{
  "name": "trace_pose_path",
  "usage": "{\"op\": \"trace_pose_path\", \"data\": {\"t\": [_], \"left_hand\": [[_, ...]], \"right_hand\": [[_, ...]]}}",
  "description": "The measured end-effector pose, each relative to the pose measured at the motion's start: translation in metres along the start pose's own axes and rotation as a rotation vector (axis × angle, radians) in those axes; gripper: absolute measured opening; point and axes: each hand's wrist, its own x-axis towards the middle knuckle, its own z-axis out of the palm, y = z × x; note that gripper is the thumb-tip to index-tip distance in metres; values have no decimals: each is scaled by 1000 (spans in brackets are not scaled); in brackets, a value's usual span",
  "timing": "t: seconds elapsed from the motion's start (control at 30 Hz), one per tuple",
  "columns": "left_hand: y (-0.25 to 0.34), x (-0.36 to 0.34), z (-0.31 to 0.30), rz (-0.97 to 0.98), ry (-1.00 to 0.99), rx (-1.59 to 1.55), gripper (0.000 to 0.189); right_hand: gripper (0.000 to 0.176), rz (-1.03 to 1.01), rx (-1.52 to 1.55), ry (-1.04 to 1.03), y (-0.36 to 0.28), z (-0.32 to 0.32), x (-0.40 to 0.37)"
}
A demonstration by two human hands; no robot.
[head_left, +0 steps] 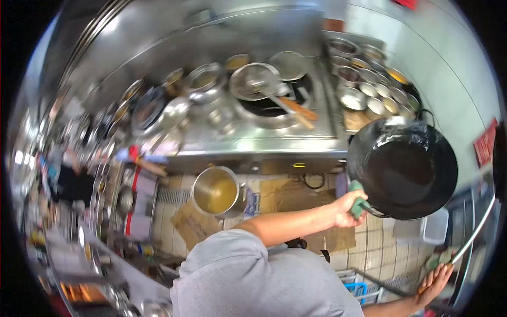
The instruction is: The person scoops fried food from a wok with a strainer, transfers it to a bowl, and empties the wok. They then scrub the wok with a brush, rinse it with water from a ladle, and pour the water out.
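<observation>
My left hand (350,208) is closed on the handle of a large black wok (404,169), with a folded green cloth (358,207) between palm and handle. The wok is held up at the right, beside the stove's front edge, its dark, shiny inside facing me. Low at the right, my right hand (437,281) has its fingers wrapped round a long thin rod (475,228) of pale metal. An orange-brown end shows by the palm; the rod's far end is hidden at the dark edge of the view.
A steel stove counter (253,145) carries a strainer (254,82) over a burner and several bowls. Small seasoning pots (353,99) crowd its right corner. A tall pot (216,191) of yellowish liquid stands on the floor. A clear plastic tub (435,226) lies below the wok.
</observation>
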Motion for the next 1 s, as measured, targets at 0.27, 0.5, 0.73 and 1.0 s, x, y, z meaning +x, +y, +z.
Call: {"op": "trace_pose_path", "data": {"t": [0.27,0.5,0.73,1.0], "left_hand": [[45,-150,-48,533,-88,-106,21],[68,-317,-172,1066,254,-147,21],[32,-474,-317,1233,422,-352,18],[-7,-617,-412,1241,667,-606,18]], "right_hand": [[45,118,98,-387,23,61,-16],[43,693,716,-888,71,195,-95],[37,1216,799,-1053,133,359,-226],[29,1221,526,-1170,153,525,-325]]}}
